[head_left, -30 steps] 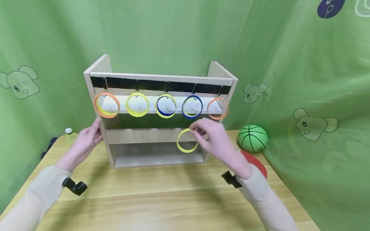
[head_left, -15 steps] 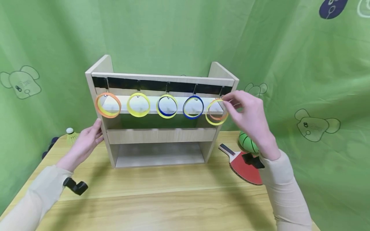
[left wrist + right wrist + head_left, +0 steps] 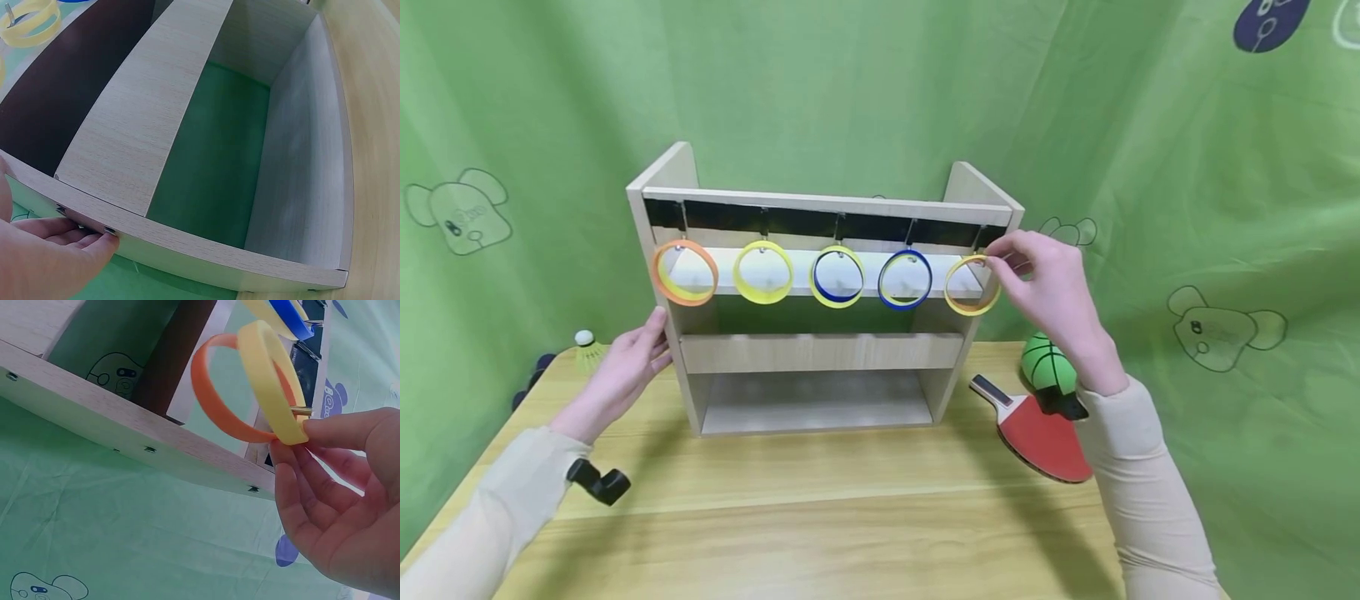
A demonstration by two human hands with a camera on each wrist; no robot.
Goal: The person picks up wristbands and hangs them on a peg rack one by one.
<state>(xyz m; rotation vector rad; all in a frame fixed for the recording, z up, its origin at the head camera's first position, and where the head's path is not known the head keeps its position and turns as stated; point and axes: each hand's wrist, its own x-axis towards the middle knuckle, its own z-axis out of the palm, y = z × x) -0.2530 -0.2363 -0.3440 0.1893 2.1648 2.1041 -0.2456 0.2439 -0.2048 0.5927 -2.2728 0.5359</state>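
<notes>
My right hand [image 3: 1045,283] pinches a yellow ring [image 3: 967,310] at the rightmost hook, between thumb and fingertips. In the right wrist view the hook's metal tip shows inside the yellow ring, beside an orange ring [image 3: 209,406] that hangs behind it. My left hand [image 3: 625,367] rests against the outer left side of the wooden shelf [image 3: 820,354], its fingers touching the panel. Along the shelf's black strip [image 3: 801,222], more hooks carry an orange ring [image 3: 660,283] with yellow inside it, yellow rings [image 3: 763,297] and blue rings [image 3: 929,279].
A red table tennis paddle [image 3: 1045,437] lies on the wooden table [image 3: 820,517] right of the shelf, with a green ball [image 3: 1047,367] behind it. A shuttlecock [image 3: 589,352] stands at the left. Green curtain [image 3: 850,92] surrounds the table.
My right hand has carried the yellow ring right and up from below the blue ring to the rightmost hook, where it now overlaps the orange ring. My left hand has stayed against the shelf.
</notes>
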